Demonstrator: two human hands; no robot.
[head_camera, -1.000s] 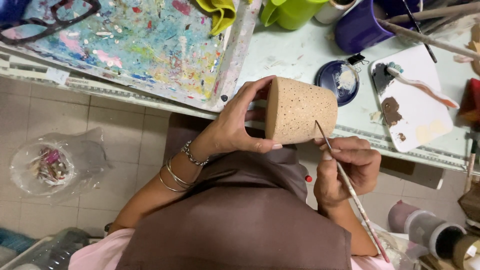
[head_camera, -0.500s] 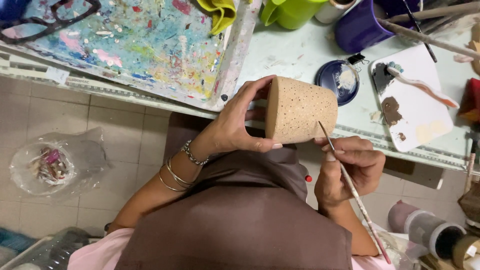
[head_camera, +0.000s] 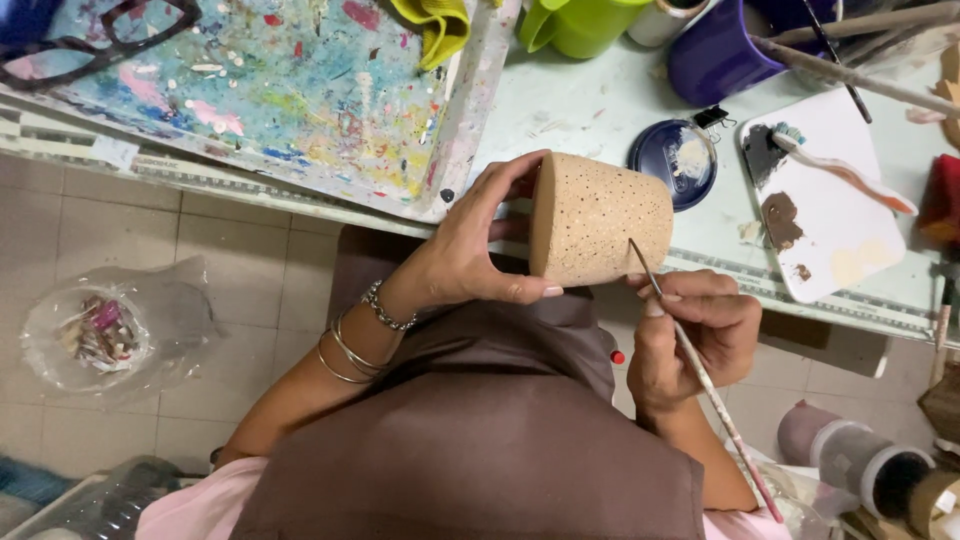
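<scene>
A view from above, looking down at a person seated at a paint-spattered tabletop (head_camera: 560, 100). The left hand (head_camera: 470, 255) holds a speckled tan clay pot (head_camera: 600, 220) on its side, just off the tabletop edge and above the lap. The grip is spread wide around the pot's open mouth: the thumb runs along the lower rim, and the fingers curl over the top rim, some apparently reaching inside, though that part is hidden.

The right hand (head_camera: 690, 335), just below and to the right of the pot, pinches a thin paintbrush (head_camera: 700, 375) between thumb and forefinger, close to the bristle end. The tip touches the pot's lower wall; the long handle trails down past the wrist.

The pot looks like unglazed fired clay: stiff, rough enough not to slip, moderately light, yet brittle if dropped onto the tiled floor (head_camera: 150, 230) below. Holding it at the rim, as here, seems the soundest hold, leaving the outer wall free for the brush. The brush is light and slender; a pinch near the ferrule gives fine control.

Beyond the left hand's grip lies a multicoloured painting board (head_camera: 250, 90) with dark spectacles (head_camera: 90, 45) on it. Beyond the right hand sit a round blue lid (head_camera: 672, 160), a white palette (head_camera: 840, 210) with brown dabs, a green cup (head_camera: 590, 25) and a purple cup (head_camera: 715, 55). Bangles (head_camera: 345, 350) circle the left wrist. A brown apron (head_camera: 480, 430) covers the lap.
</scene>
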